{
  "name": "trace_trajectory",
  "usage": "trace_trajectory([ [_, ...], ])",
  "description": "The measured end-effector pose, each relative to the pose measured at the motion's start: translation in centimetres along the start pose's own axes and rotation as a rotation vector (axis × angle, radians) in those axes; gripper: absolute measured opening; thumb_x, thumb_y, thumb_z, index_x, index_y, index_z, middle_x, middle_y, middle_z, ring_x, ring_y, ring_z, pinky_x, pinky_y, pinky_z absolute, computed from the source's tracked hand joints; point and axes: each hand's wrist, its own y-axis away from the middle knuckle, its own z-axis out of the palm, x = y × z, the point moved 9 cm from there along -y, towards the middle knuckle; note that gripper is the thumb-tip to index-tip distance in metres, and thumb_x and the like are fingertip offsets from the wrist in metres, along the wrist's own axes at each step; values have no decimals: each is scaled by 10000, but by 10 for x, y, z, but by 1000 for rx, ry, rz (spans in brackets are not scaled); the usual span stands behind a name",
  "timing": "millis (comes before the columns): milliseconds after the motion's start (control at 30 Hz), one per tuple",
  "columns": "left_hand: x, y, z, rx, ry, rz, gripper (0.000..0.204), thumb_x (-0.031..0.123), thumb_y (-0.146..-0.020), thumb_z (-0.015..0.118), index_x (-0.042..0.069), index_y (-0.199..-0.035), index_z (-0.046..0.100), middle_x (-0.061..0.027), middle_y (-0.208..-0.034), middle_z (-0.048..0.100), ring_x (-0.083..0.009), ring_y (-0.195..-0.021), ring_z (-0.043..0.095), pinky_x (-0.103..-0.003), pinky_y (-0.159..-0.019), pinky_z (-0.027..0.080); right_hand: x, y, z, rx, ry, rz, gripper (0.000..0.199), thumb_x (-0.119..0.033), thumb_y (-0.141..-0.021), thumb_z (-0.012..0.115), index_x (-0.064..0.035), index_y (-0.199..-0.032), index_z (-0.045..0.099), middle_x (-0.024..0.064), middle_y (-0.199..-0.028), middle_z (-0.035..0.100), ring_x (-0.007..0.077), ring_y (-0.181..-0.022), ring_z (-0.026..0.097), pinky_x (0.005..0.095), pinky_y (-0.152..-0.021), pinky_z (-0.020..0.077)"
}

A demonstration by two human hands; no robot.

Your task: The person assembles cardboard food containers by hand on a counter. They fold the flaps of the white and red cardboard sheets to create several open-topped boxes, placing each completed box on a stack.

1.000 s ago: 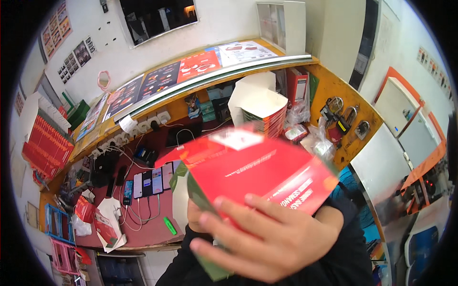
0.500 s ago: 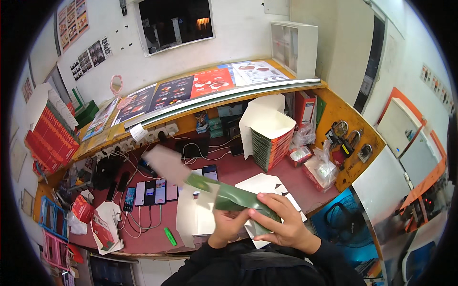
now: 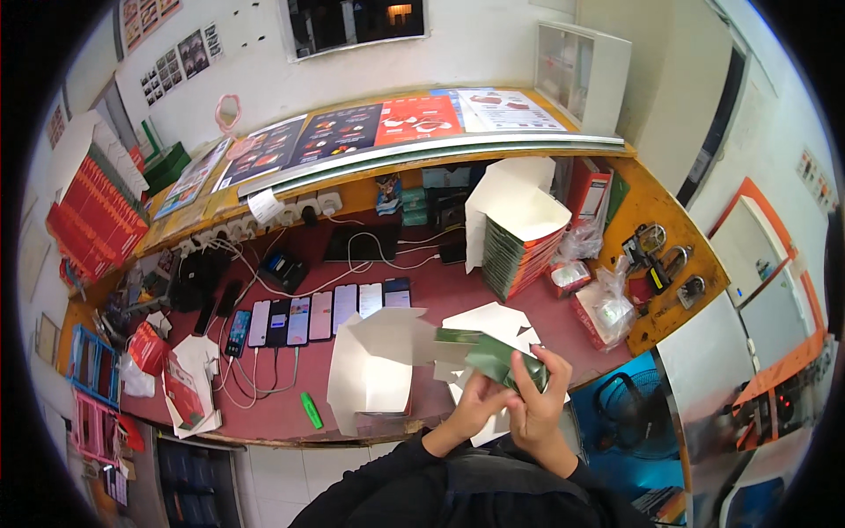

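A green cardboard carton (image 3: pixel 493 359) with pale flaps is held in front of me, above the near edge of the desk. My left hand (image 3: pixel 478 407) grips its lower side with bent fingers. On its right end, my right hand (image 3: pixel 541 400) is closed, thumb and fingers folding round the card. Just left of the carton, an opened white-lined box (image 3: pixel 387 383) stands on the desk with its flaps raised. Below and behind my hands lie flat white carton blanks (image 3: pixel 488 319), partly covered by the hands and the carton.
Behind stands a stack of nested cartons (image 3: pixel 521 260); another stack (image 3: pixel 99 220) is at far left. A row of phones (image 3: pixel 299 319) with cables lies left of centre. A green highlighter (image 3: pixel 312 410) rests near the front edge. Bagged boxes (image 3: pixel 606 308) sit at right, beside hanging padlocks (image 3: pixel 678 262).
The green carton has moved right and turned, now shorter in view and bent between my hands. Its long pale end no longer sweeps across the phones. The camera view has shifted.
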Motion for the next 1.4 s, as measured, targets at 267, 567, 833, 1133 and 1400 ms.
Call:
trace_trajectory([
  [267,-2,19,-1,20,-126,-275,333,113,-973,446,-22,-1277,434,-58,-1094,584,-91,-1006,543,-250,-894,423,47,44,9,-29,-526,289,753,-569,-813,556,-65,-1352,409,156,-1139,381,244,-927,434,370,-820,385],
  [567,-37,76,0,-134,-229,-539,334,220,-1008,368,-23,-1185,514,-8,-962,592,-40,-858,516,-209,-760,427,84,42,42,-588,-408,487,292,-194,-813,686,-20,-1046,651,17,-770,403,109,-635,398,246,-573,341],
  [833,-74,99,8,-225,-50,-750,306,225,-969,484,-2,-1171,520,19,-992,586,-32,-868,519,-205,-759,433,52,57,51,-914,-475,303,185,-114,-688,765,-60,-848,691,63,-724,494,176,-641,508,274,-574,408],
  [1133,-61,79,21,-305,-31,-766,380,291,-985,436,-27,-1167,537,-23,-1019,612,-63,-916,539,-231,-802,443,45,53,19,-998,-253,74,515,-225,-584,823,-134,-1049,619,110,-906,451,280,-745,540,352,-640,448],
  [1400,-71,63,-128,368,-1132,-461,609,244,-793,698,-42,-1246,408,-181,-1120,575,-256,-1086,543,-351,-901,434,147,70,-25,-482,174,142,390,72,-621,600,-103,-968,565,160,-946,520,370,-840,573,417,-691,479],
])
